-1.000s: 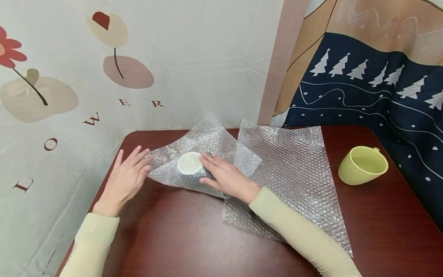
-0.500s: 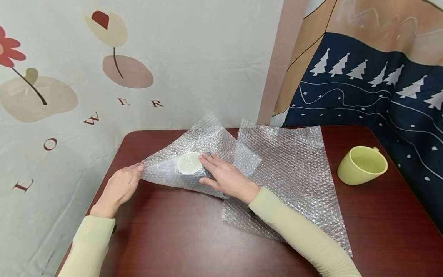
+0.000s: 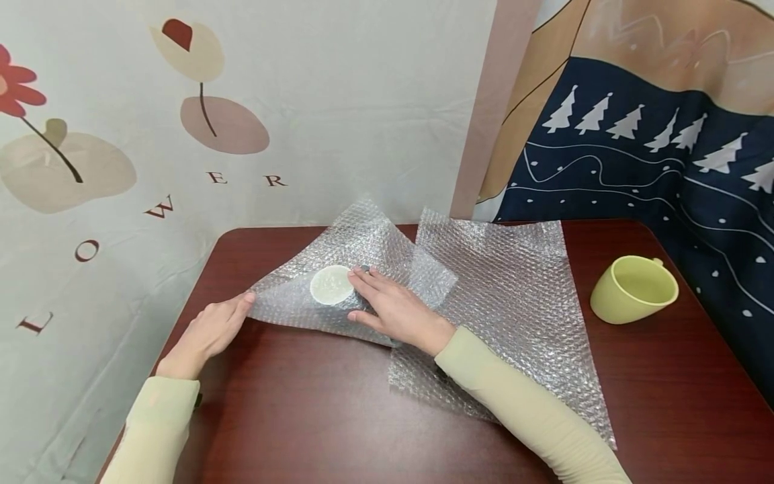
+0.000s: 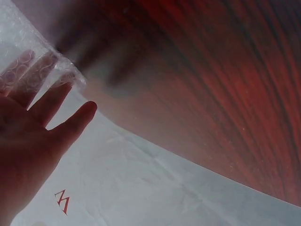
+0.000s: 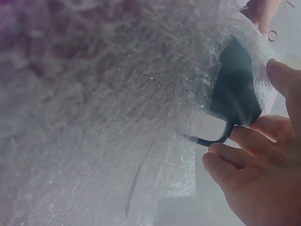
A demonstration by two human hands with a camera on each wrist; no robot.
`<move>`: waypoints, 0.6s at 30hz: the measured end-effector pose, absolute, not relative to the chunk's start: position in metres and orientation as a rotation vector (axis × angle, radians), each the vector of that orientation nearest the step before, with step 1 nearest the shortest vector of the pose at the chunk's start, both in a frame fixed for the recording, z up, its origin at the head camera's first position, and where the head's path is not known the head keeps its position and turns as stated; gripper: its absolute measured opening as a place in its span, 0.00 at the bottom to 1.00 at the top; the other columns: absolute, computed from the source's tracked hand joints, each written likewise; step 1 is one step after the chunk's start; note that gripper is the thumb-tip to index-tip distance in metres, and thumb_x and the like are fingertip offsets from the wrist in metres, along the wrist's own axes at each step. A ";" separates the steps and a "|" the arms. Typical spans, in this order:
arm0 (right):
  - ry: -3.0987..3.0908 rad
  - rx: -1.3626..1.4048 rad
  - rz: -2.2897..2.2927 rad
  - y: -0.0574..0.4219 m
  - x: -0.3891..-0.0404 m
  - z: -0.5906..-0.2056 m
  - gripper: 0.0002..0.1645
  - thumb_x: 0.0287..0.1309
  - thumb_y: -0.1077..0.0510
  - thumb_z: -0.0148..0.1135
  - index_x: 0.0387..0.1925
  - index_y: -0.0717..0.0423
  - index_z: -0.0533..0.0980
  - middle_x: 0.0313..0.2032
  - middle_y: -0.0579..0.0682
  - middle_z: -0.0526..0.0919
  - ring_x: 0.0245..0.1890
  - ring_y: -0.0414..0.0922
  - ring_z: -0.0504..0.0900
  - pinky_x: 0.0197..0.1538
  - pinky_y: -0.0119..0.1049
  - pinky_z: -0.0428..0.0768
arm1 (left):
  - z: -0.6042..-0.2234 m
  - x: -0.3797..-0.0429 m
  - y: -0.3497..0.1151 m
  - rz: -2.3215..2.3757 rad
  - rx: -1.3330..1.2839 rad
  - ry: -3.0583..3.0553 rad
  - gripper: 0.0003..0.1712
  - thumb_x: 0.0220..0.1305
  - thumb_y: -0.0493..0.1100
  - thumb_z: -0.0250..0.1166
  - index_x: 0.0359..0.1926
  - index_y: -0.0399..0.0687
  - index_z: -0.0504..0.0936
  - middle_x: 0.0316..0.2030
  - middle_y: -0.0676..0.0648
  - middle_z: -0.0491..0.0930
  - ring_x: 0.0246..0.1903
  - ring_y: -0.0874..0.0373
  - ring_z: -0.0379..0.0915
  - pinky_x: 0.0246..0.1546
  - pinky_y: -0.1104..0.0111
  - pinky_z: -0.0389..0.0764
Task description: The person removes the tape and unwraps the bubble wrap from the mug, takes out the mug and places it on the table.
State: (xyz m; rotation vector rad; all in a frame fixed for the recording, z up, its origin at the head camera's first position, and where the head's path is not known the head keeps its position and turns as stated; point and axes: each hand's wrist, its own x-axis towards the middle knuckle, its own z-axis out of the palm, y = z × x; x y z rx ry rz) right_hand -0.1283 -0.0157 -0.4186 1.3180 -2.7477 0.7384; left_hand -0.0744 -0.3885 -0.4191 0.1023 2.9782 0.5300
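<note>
A dark mug point(image 5: 235, 84) is on the table, partly covered by a sheet of bubble wrap point(image 3: 363, 232); its pale round end point(image 3: 331, 285) shows through the plastic in the head view. My right hand point(image 3: 393, 306) holds the mug from the right, thumb on the near side and fingertips by the handle point(image 5: 221, 140). At the sheet's left corner, my left hand point(image 3: 211, 329) pinches the wrap, thumb on top. The left wrist view shows its fingers point(image 4: 47, 108) stretched out, their tips seen through the plastic; the thumb is hidden there.
Another bubble wrap sheet point(image 3: 514, 289) lies flat under the right forearm, overlapped by the first one. A yellow-green mug point(image 3: 631, 289) stands at the right of the dark red table point(image 3: 314, 417). Printed fabric point(image 3: 363, 121) hangs behind the table.
The left hand, spread open at the wrap's corner a second ago, has moved down and taken hold of the corner, drawing it out to the left. The right hand and mug stay put.
</note>
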 end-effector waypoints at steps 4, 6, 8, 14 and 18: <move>-2.742 1.319 0.736 -0.016 -0.128 -0.419 0.45 0.75 0.38 0.55 0.80 0.59 0.57 0.77 0.60 0.61 0.75 0.64 0.61 0.75 0.56 0.62 | -0.421 -0.076 -0.387 0.504 0.117 3.006 0.41 0.84 0.62 0.36 0.74 0.31 0.67 0.68 0.28 0.69 0.65 0.25 0.67 0.62 0.29 0.62; -2.743 1.320 0.733 -0.016 -0.128 -0.420 0.45 0.75 0.38 0.55 0.80 0.59 0.57 0.77 0.60 0.61 0.75 0.64 0.61 0.75 0.56 0.62 | -0.421 -0.077 -0.382 0.486 0.130 3.063 0.40 0.84 0.62 0.38 0.73 0.31 0.68 0.68 0.27 0.70 0.66 0.25 0.65 0.66 0.27 0.53; -2.746 1.320 0.732 -0.017 -0.128 -0.420 0.45 0.75 0.38 0.55 0.80 0.58 0.57 0.77 0.60 0.60 0.75 0.64 0.61 0.75 0.56 0.62 | -0.417 -0.077 -0.374 0.478 0.146 3.145 0.39 0.83 0.61 0.42 0.72 0.32 0.69 0.68 0.28 0.70 0.68 0.25 0.62 0.68 0.26 0.40; -2.745 1.319 0.738 -0.016 -0.128 -0.419 0.45 0.75 0.38 0.55 0.80 0.59 0.57 0.78 0.59 0.59 0.75 0.64 0.61 0.75 0.55 0.63 | -0.393 -0.083 -0.337 0.534 0.298 3.304 0.37 0.81 0.60 0.49 0.73 0.35 0.69 0.73 0.31 0.65 0.74 0.29 0.53 0.71 0.29 0.32; -2.743 1.319 0.736 -0.015 -0.128 -0.419 0.45 0.75 0.38 0.55 0.80 0.58 0.57 0.78 0.59 0.59 0.75 0.64 0.61 0.75 0.55 0.62 | -0.383 -0.091 -0.314 0.703 0.414 3.223 0.35 0.81 0.58 0.52 0.74 0.37 0.68 0.74 0.35 0.65 0.76 0.34 0.52 0.74 0.33 0.40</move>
